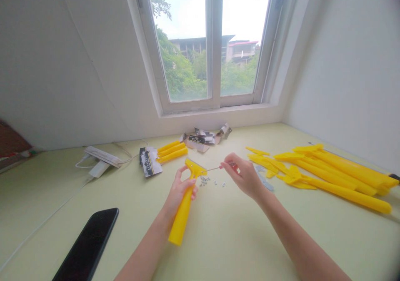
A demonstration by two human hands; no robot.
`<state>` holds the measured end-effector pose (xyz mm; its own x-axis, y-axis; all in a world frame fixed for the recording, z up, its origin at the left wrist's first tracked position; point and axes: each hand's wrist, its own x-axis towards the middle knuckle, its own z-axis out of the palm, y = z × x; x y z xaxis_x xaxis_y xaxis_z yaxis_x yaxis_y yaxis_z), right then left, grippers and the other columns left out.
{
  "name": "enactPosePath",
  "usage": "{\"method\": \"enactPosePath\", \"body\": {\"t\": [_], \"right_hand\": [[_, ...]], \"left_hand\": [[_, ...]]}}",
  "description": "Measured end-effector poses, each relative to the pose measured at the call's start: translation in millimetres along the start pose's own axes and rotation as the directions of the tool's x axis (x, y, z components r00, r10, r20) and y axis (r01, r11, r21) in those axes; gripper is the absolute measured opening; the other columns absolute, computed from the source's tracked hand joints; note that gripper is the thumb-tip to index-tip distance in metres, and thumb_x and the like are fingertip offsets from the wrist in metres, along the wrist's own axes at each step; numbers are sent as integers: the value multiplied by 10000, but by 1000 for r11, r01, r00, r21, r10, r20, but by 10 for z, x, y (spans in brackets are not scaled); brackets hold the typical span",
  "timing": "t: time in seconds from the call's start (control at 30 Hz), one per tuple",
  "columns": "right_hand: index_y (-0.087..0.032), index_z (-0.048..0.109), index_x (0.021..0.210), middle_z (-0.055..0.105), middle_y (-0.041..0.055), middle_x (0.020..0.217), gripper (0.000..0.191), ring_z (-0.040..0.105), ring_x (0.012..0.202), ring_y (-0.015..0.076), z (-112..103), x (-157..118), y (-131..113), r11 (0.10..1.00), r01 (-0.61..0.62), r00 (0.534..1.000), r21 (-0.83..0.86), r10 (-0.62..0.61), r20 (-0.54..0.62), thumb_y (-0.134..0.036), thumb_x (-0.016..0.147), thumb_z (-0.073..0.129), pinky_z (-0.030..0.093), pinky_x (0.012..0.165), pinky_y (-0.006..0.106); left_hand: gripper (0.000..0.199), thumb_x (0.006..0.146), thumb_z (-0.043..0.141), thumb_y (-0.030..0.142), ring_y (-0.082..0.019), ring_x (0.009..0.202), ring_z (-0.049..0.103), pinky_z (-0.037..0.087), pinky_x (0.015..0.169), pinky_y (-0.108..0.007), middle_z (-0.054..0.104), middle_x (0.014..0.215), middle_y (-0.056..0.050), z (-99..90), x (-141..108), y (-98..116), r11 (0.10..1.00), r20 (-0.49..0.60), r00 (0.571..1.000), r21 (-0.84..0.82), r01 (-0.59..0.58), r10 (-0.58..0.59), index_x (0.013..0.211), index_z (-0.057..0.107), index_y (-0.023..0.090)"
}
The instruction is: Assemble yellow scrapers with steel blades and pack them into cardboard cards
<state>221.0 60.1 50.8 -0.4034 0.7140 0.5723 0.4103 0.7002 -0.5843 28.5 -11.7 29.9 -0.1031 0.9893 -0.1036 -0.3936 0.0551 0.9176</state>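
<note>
My left hand (182, 188) is closed around the neck of a yellow scraper (183, 216), whose wide head points away from me and whose thick handle slants toward me. In my right hand (242, 175) is a screwdriver (213, 169) with a red handle, its thin shaft pointing left. The tip meets the right side of the scraper's head, near a screw. Small screws and nuts (204, 180) lie in a loose pile on the table just beyond my left fingers, with a few more nuts (223, 184) to the right.
Yellow scrapers and loose yellow parts (337, 168) lie at the right, with grey blades (265, 179) beside them. Three yellow handles (171, 152) and packaging cards (152, 162) sit at the back. A power strip (103, 156) and a black phone (89, 245) are on the left.
</note>
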Motion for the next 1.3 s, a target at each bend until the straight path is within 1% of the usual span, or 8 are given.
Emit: {"method": "enactPosePath", "body": {"t": [0.13,0.23,0.33,0.43,0.67,0.9,1.17,1.3], "right_hand": [[-198,504,707,476,-50,479,220,405,417,84,4,-9,4,995,-5,1000,-104,5,-8,-339,848,413,312,460,205],[-203,475,783,535,-29,597,142,475,509,102,-10,-12,-30,997,17,998,-75,-13,54,-279,856,379,352,508,214],[-205,435,839,572,13,764,50,538,670,138,-23,-7,-55,998,41,997,-38,-39,60,-218,832,387,404,597,247],[-207,437,829,576,18,754,63,549,699,144,-28,-1,-51,999,42,998,-8,-41,41,-218,842,376,414,617,254],[-199,478,717,568,-16,591,170,496,503,104,-12,-6,-18,998,6,1000,-67,-5,16,-310,838,433,358,499,214],[-204,433,846,581,19,760,57,559,704,147,-27,-7,-46,998,56,998,-39,-55,40,-215,840,377,420,618,253],[-197,480,677,555,-20,555,218,455,453,90,5,-10,4,993,22,999,-112,-26,-38,-351,828,451,345,472,209],[-197,470,694,546,-20,585,205,471,490,95,2,-15,-22,993,41,999,-107,-39,20,-300,854,392,347,486,210]], "left_hand": [[607,617,615,223,-53,429,448,295,387,-165,530,701,35,3,0,-2,1000,-1,1000,10,4,-4,1137,303,261],[625,610,624,231,-62,432,450,297,391,-168,513,643,50,0,7,-8,1000,1,1000,21,-1,1,1143,298,251],[648,595,636,239,-55,425,448,296,395,-170,520,667,49,2,8,-4,1000,-11,1000,12,3,-3,1148,298,256],[662,585,642,243,-47,419,449,292,393,-173,534,725,38,6,4,8,1000,-18,1000,-5,8,-8,1152,300,263],[615,623,601,222,-57,427,450,304,385,-173,518,691,40,-5,10,1,1000,5,1000,9,-7,7,1154,292,249],[630,607,618,234,-49,415,448,299,391,-179,527,729,32,-6,7,19,1000,-19,1000,0,-6,6,1151,301,252],[637,598,628,249,-50,419,445,297,398,-182,517,713,39,9,-4,20,1000,-16,1000,3,8,-8,1146,304,259],[641,598,628,249,-49,414,445,298,398,-183,523,726,36,7,-1,20,1000,-24,1000,0,1,-1,1150,301,260]]}}
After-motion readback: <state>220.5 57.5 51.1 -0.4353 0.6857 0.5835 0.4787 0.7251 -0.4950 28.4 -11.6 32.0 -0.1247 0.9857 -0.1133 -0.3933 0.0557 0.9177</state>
